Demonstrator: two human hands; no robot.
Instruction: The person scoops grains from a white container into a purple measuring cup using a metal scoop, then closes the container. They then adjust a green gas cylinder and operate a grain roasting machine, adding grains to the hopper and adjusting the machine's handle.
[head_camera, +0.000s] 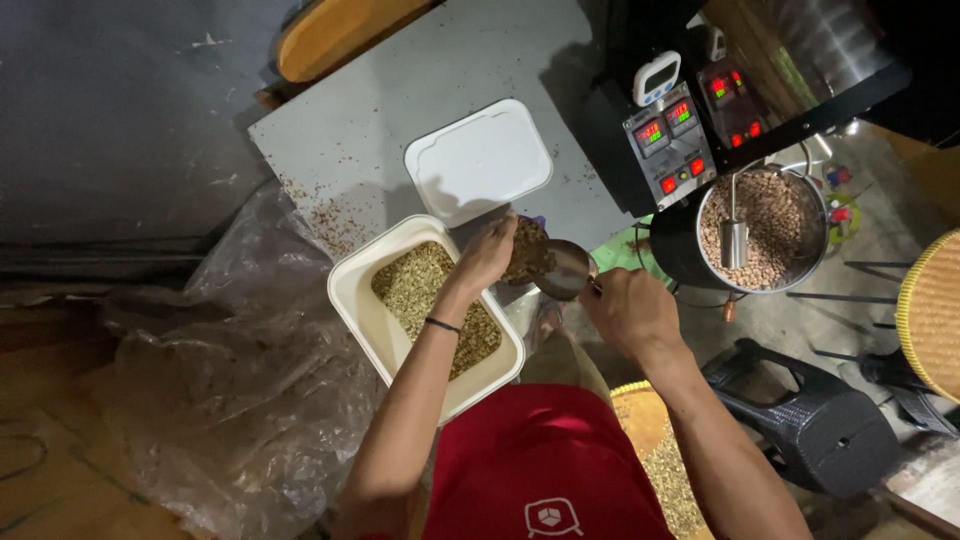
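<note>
Two hands meet over the cream tub's (352, 300) near corner: my right hand (630, 312) is closed round the handle of a metal scoop (565, 270), and my left hand (487, 255) is cupped against its heaped beans (527, 248). I judge the scoop stiff and light, its loose beans spill-prone, so the handle is the hold.

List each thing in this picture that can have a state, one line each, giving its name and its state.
cream tub: open, partly filled with pale beans
white lid: off, lying flat on the grey board
metal scoop: held, loaded with beans
left hand: resting on the beans in the scoop
right hand: gripping the scoop
round tray: full of brown beans
control panel: displays lit
</note>
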